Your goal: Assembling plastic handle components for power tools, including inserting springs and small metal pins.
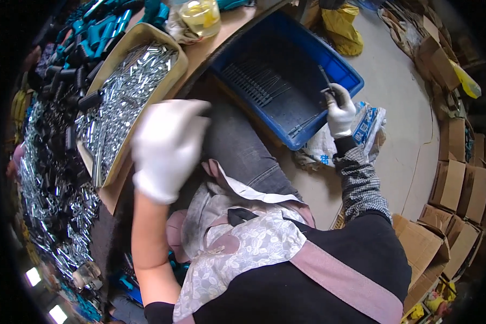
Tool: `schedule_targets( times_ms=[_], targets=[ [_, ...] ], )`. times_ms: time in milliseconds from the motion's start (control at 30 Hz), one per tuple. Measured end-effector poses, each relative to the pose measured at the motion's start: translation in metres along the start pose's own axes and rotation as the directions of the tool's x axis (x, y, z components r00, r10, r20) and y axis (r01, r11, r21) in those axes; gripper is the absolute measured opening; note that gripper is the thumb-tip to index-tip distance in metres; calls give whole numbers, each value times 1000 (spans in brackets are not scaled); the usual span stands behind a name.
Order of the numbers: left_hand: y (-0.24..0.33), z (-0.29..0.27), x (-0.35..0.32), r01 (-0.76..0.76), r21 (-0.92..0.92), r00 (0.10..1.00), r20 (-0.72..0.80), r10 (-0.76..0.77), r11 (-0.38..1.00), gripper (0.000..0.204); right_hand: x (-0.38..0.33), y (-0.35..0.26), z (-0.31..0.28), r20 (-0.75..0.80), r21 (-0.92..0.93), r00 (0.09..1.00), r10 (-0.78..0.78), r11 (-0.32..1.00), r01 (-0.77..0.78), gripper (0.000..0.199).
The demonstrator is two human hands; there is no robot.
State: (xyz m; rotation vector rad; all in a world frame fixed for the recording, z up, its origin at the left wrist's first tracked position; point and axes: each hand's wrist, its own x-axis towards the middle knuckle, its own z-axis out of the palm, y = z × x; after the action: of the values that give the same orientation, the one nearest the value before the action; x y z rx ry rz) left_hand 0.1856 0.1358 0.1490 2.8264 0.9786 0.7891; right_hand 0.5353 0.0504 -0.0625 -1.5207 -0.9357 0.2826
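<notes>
My right hand [340,110], in a white glove, is closed around a slim dark metal rod [324,77] above the right side of a blue plastic bin [286,133]. Inside the bin, several similar thin rods with thicker ends [251,89] lie side by side in a row. A few more rods [302,125] rest by its near wall. My left hand [167,146], also gloved in white, is smeared by motion next to a cream tray [182,67] heaped with small shiny metal pieces [129,86]. Its fingers are too blurred to read.
Teal and black tool parts [100,35] pile up beyond the tray, with loose metal parts [54,216] at far left. A clear jar [200,16] stands at the back. White sacking [370,129] lies by the bin. Cardboard boxes [451,175] line the right side.
</notes>
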Motion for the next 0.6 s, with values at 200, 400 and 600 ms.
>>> schedule_targets(
  times_ms=[200, 400, 600],
  targets=[
    [23, 210, 45, 96, -48, 721, 692, -36, 994, 21, -1, -15, 18, -76, -116, 971, -226, 969, 217, 24],
    [37, 323, 69, 130, 93, 523, 839, -147, 987, 24, -7, -8, 18, -57, -53, 986, -158, 987, 155, 25],
    [45, 357, 62, 146, 174, 519, 825, -225, 974, 24, -8, -12, 17, -38, -95, 987, -159, 983, 154, 26]
  ],
)
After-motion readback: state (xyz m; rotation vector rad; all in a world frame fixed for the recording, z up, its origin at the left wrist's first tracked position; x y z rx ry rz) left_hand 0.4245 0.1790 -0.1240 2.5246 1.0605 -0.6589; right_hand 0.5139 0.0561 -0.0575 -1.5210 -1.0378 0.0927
